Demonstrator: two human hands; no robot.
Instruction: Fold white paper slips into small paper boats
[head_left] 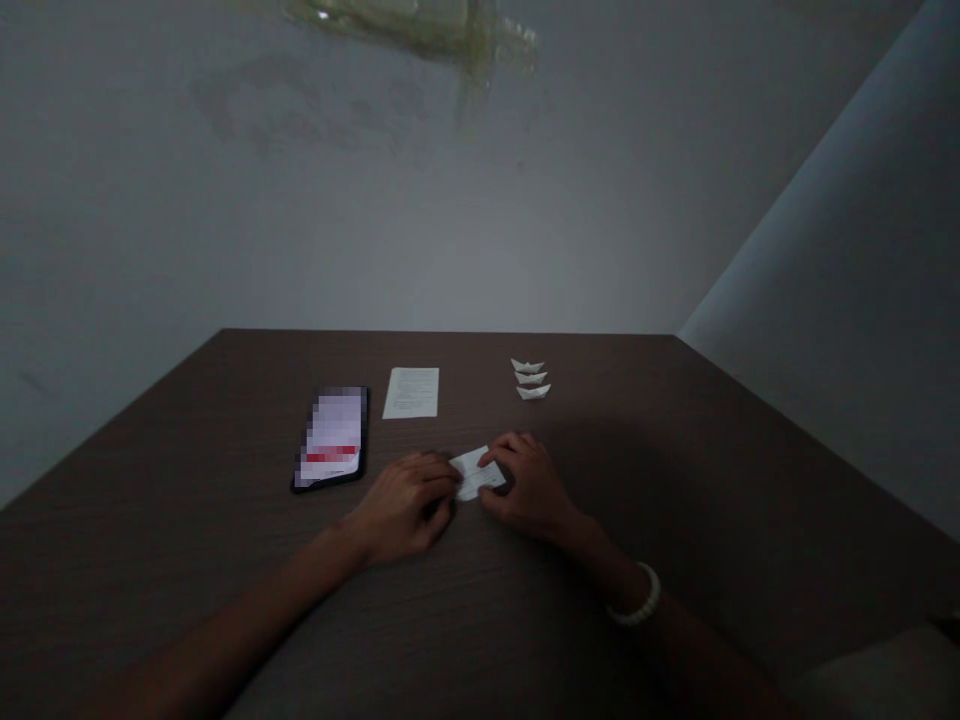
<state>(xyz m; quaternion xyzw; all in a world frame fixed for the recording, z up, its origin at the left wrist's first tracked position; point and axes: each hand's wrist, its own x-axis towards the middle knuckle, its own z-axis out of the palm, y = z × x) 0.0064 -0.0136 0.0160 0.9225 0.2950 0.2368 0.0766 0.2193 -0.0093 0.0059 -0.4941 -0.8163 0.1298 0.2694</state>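
Note:
A small white piece of paper (475, 474) with a crease across it lies at the middle of the table between my two hands. My left hand (411, 500) is closed at its left edge, with curled fingers over that side. From the right, my right hand (531, 487) grips the paper, its thumb on the near side and its index finger on the far side. A bead bracelet (639, 603) circles my right wrist. Part of the paper's edges is hidden under my fingers.
Three folded paper boats (532, 379) stand in a column beyond my right hand. A printed sheet (412, 392) lies farther back, left of them. A phone (331, 438) with a lit screen rests left of my hands. Behind the brown table (187, 430) rises a wall (420, 230).

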